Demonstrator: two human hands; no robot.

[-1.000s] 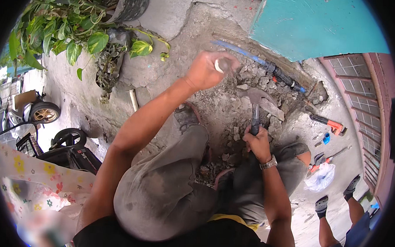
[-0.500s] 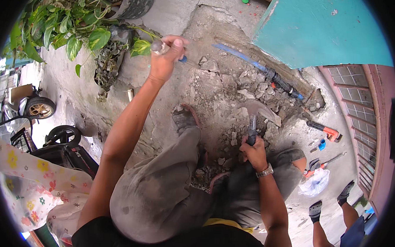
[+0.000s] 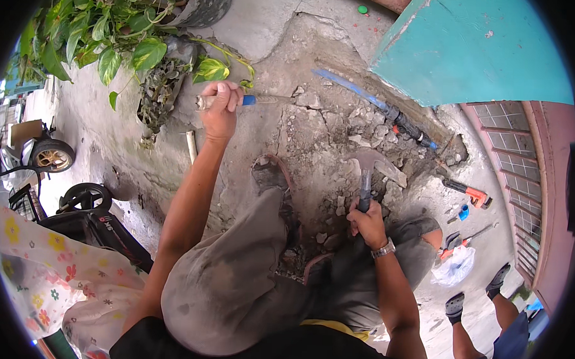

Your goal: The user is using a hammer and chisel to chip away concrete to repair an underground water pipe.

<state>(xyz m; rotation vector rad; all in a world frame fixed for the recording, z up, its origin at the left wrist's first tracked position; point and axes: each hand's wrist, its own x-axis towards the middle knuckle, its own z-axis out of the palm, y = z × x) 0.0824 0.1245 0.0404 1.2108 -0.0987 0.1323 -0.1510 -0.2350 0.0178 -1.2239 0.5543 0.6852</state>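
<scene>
My left hand [image 3: 219, 117] is closed around the handle of a chisel [image 3: 248, 100] with a blue collar. Its thin blade points right, toward the edge of the broken concrete [image 3: 308, 117]; whether the tip touches is unclear. My right hand [image 3: 369, 225] grips the dark handle of a claw hammer [image 3: 367, 159]. The hammer's head is over the rubble beyond my right knee. A blue pipe [image 3: 351, 85] with black fittings [image 3: 406, 124] lies in the dug trench ahead on the right.
A teal block [image 3: 475, 53] stands at the far right. Beside it on the ground are an orange pipe wrench [image 3: 477, 195], a blue fitting [image 3: 464, 212] and a clear plastic bag [image 3: 454, 266]. Leafy plants [image 3: 109, 40] fill the far left. Another person's feet [image 3: 455, 305] are at the lower right.
My left hand has shifted slightly left and nearer, and the chisel has swung from tilted to nearly level, blade pointing right. My right hand and the hammer have barely moved.
</scene>
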